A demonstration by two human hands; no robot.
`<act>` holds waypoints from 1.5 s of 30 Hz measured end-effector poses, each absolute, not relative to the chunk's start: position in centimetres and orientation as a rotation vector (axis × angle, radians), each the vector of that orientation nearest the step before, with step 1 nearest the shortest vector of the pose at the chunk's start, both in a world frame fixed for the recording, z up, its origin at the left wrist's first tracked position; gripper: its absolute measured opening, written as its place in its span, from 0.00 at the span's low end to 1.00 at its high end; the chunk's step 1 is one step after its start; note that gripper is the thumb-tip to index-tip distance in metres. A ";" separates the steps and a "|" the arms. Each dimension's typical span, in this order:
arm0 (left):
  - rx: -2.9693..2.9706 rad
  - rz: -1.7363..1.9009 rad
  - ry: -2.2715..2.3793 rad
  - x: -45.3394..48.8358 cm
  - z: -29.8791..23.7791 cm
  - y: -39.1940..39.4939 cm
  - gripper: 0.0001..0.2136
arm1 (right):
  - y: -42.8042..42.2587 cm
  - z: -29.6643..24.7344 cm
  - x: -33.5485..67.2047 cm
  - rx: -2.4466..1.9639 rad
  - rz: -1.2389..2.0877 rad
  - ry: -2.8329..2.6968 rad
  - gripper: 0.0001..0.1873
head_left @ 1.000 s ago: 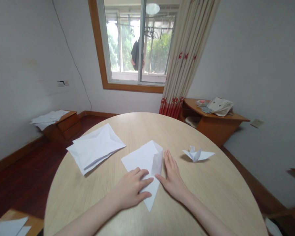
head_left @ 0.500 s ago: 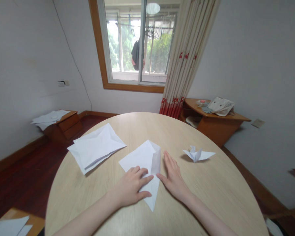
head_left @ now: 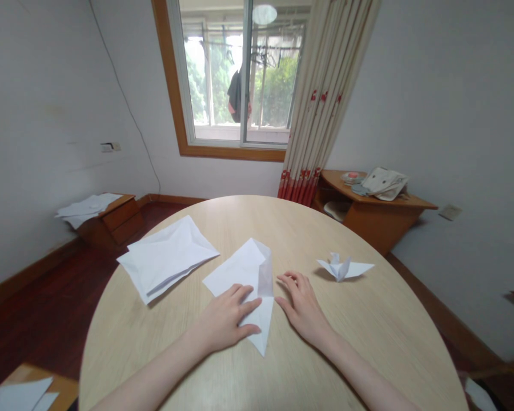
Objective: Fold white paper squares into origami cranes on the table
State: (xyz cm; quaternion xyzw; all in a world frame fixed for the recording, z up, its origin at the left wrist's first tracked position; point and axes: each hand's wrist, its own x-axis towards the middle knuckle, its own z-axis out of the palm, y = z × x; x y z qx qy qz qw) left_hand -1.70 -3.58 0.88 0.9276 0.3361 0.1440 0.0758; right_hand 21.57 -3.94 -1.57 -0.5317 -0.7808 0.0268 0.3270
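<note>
A partly folded sheet of white paper (head_left: 235, 265) lies on the round wooden table (head_left: 308, 371), its right side folded over and its lower end drawn to a point. Across its lower part rests my left hand (head_left: 229, 319), fingers spread and pressing it flat. Just off the paper's right edge, my right hand (head_left: 300, 302) is open with bent fingers, holding nothing. To the right of that hand stands a folded paper crane (head_left: 340, 268) with its wings out.
Several loose white sheets (head_left: 167, 257) are stacked at the table's left. Beyond the table are a low cabinet (head_left: 120, 220) with papers, a corner desk (head_left: 368, 222) with a bag (head_left: 385, 184), and a curtain (head_left: 321, 103) by the window.
The folded paper has slid slightly up and left under my left hand. My right hand has bent its fingers, which were stretched out along the paper's edge.
</note>
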 end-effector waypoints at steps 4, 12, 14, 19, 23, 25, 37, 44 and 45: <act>2.777 0.425 1.018 -1.7 1.0 -3.6 0.24 | -4.3 -0.6 21.3 -1.456 0.000 -2.160 0.02; 2.793 0.429 1.000 -1.9 1.7 -3.6 0.17 | -4.1 -0.9 21.5 -1.421 -0.396 -2.358 0.15; 2.789 0.429 0.993 -2.0 1.7 -3.5 0.16 | -4.0 -0.9 21.4 -1.386 -0.411 -2.364 0.17; 2.780 0.455 0.983 -2.1 1.5 -3.4 0.16 | -4.0 -0.7 21.3 -1.331 -0.404 -2.377 0.19; 2.774 0.434 0.987 -2.1 1.5 -3.5 0.17 | -4.1 -0.7 21.2 -1.284 -0.411 -2.384 0.18; 2.773 0.431 0.989 -2.1 1.5 -3.5 0.17 | -4.0 -0.8 21.1 -1.293 -0.407 -2.386 0.18; 2.765 0.418 0.998 -2.1 1.5 -3.5 0.18 | -4.1 -0.5 21.2 -1.256 -0.198 -2.465 0.18; 2.743 0.443 1.006 -2.1 1.4 -3.5 0.17 | -4.8 0.1 21.1 -1.231 0.035 -2.496 0.12; 2.741 0.447 1.007 -2.1 1.3 -3.5 0.17 | -4.9 0.1 21.1 -1.220 0.063 -2.500 0.12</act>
